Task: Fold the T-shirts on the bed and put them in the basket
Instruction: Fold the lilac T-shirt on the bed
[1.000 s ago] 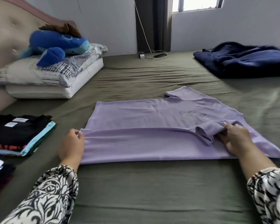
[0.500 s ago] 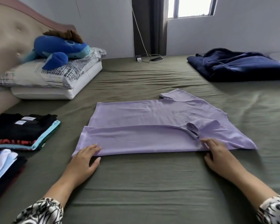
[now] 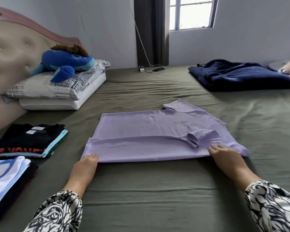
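In the head view, a lilac T-shirt [image 3: 151,131] lies flat on the green bed [image 3: 157,190], its near long edge already turned over onto the body, with one sleeve rolled back on top of that band. The left hand [image 3: 85,166] rests at the shirt's near left corner, fingers straight and laid on the cloth rather than gripping it; the right hand [image 3: 224,156] lies on the near right edge, fingers spread flat, holding nothing. Both seem placed to press the fold flat so it keeps its line. Left of the shirt sit two stacks of folded T-shirts [image 3: 28,141], probably waiting for the basket, which is not in sight. Beyond the shirt to the right lies a navy blanket [image 3: 241,76]; beyond it to the left, a blue plush toy [image 3: 67,61] rests on pillows [image 3: 60,92].
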